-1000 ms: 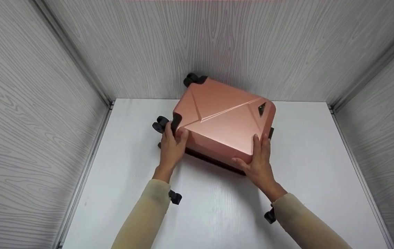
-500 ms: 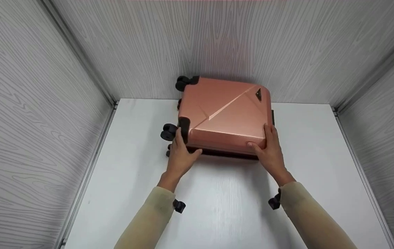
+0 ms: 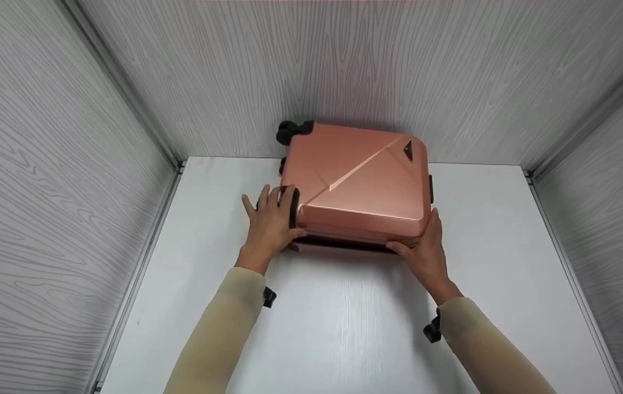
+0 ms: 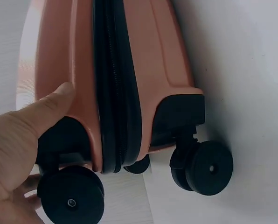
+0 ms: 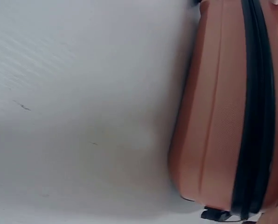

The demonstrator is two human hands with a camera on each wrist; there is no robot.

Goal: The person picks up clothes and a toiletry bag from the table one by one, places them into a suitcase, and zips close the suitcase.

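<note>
A rose-pink hard-shell suitcase (image 3: 361, 175) lies flat on the white surface, its wheeled end to the left. A dark triangular badge (image 3: 409, 150) marks its upper face. My left hand (image 3: 269, 227) spreads its fingers over the near wheel corner. In the left wrist view its thumb (image 4: 57, 100) lies on the shell beside a black wheel (image 4: 73, 196). At the near right corner, my right hand (image 3: 426, 254) rests with its thumb along the front side and straight fingers against the right end. A black zip band (image 4: 115, 84) runs around the suitcase's side.
A grey wood-grain back wall (image 3: 344, 65) stands close behind the suitcase. Similar panels rise on the left (image 3: 32, 191) and right (image 3: 607, 164). The white surface (image 3: 333, 334) extends in front of the suitcase.
The suitcase has turned from a slant to nearly parallel with the back wall, then stayed still. My left hand has shifted left and spread its fingers; my right hand has slid slightly down the corner.
</note>
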